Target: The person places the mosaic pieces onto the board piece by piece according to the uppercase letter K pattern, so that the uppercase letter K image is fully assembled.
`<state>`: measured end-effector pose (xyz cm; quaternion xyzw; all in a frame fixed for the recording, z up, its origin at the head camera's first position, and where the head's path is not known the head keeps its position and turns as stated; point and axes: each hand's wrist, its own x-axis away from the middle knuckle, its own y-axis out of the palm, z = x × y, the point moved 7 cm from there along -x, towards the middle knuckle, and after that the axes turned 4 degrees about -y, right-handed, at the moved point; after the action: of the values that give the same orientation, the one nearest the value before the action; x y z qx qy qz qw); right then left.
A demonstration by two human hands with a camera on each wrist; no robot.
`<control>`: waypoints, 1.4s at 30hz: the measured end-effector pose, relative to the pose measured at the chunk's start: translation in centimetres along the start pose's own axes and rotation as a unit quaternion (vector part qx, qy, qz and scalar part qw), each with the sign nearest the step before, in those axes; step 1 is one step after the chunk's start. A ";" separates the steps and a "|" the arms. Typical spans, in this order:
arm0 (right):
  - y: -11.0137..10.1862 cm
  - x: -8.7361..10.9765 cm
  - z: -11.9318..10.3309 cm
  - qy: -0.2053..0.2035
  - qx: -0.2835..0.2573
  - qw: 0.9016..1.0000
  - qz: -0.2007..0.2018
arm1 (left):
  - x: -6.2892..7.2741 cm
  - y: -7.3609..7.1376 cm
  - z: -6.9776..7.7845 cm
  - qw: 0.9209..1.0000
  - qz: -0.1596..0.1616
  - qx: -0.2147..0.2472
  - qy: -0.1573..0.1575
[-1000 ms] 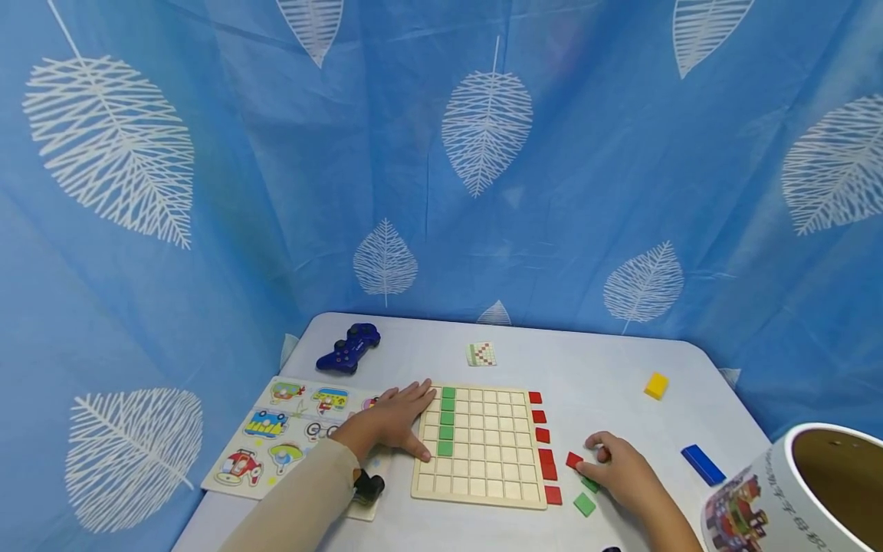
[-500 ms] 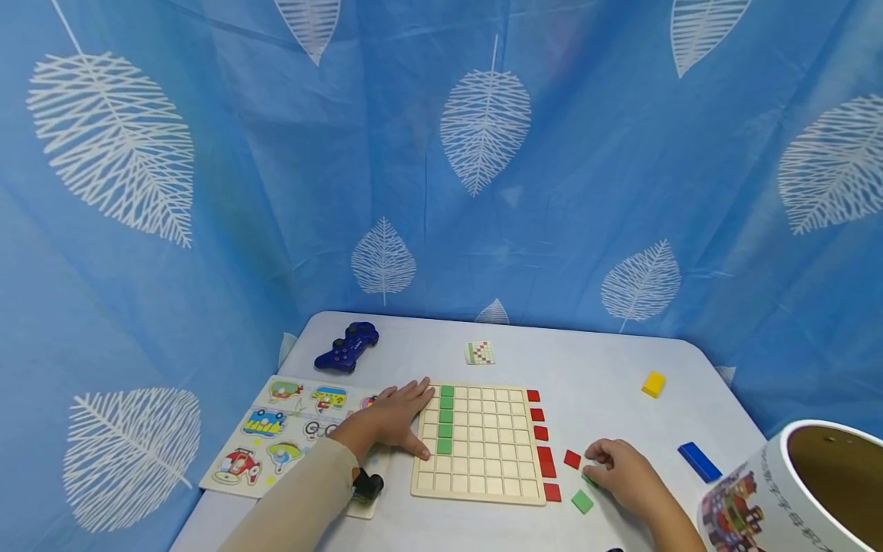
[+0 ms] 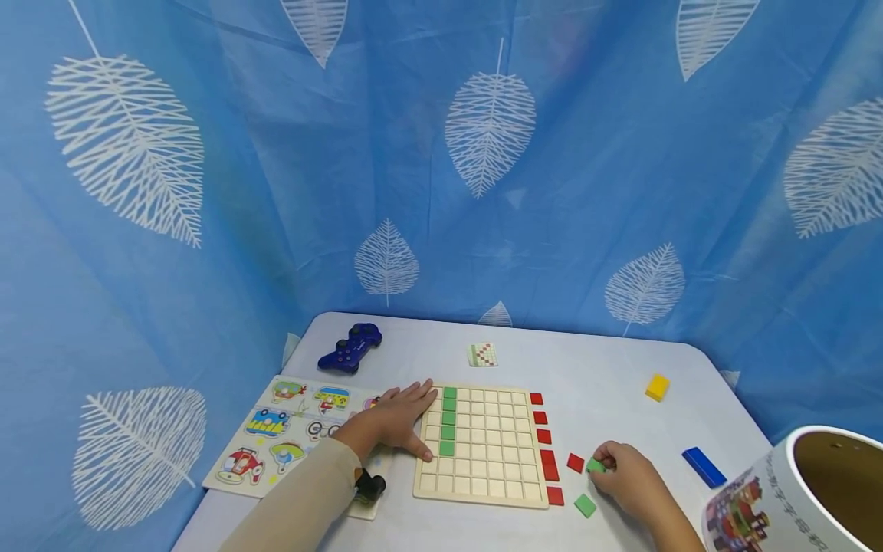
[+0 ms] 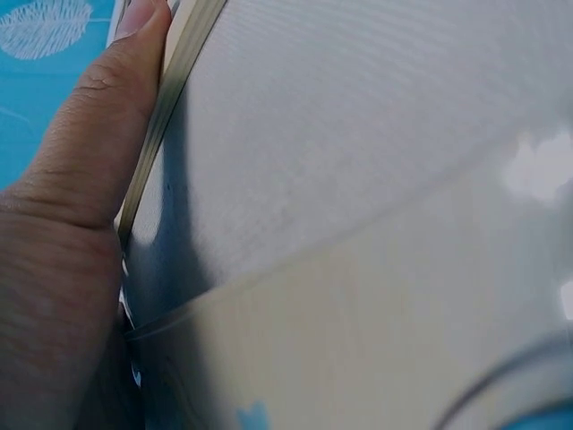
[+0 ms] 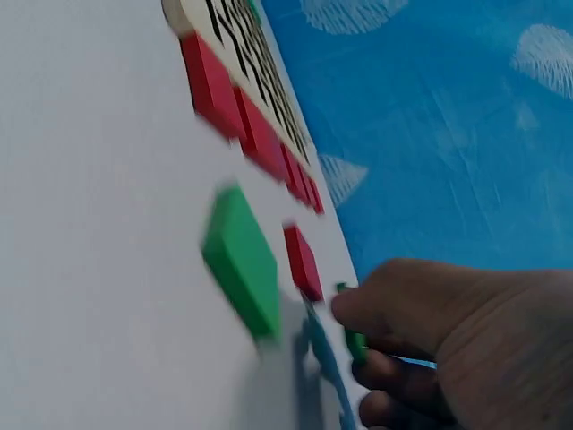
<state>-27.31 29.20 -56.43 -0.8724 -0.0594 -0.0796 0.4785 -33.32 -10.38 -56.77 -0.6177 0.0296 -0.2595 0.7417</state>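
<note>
My left hand (image 3: 398,420) lies with spread fingers on the left edge of the wooden grid board (image 3: 483,502). In the left wrist view its thumb (image 4: 103,134) runs along the board's side. A column of green square tiles (image 3: 448,418) sits in the second row of cells from the left. My right hand (image 3: 629,477) pinches a green tile (image 3: 595,465) between thumb and fingers, right of the board; the tile (image 5: 355,344) is partly hidden by the thumb in the right wrist view. Beside it lie a loose red tile (image 3: 576,462) and another green tile (image 3: 585,505).
Several red tiles (image 3: 543,436) line the board's right edge. A pattern card (image 3: 482,354) lies behind the board. A picture puzzle (image 3: 237,479) and a blue game controller (image 3: 350,349) are at left. Yellow block (image 3: 657,387), blue block (image 3: 704,468) and a large printed container (image 3: 759,498) stand right.
My right hand has left the red tile and taken hold of the green tile near it, now tilted up in the fingers. The left hand has stayed on the board.
</note>
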 end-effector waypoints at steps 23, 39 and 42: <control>13.0 1.5 -20.4 -0.246 -0.040 0.969 0.006 | 0.3 0.2 0.1 1.000 0.000 -0.008 -0.020; 11.2 1.6 -19.1 -0.268 -0.077 0.960 -0.015 | 0.4 -0.2 0.1 1.000 0.003 -0.009 -0.014; 8.9 1.5 -16.7 -0.255 -0.076 0.964 0.015 | 0.5 -0.3 0.2 1.000 0.002 -0.006 -0.007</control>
<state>-25.65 10.41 -54.66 -0.8985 -0.1595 0.1482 0.3813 -32.95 -10.41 -56.34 -0.6243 0.0272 -0.2531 0.7385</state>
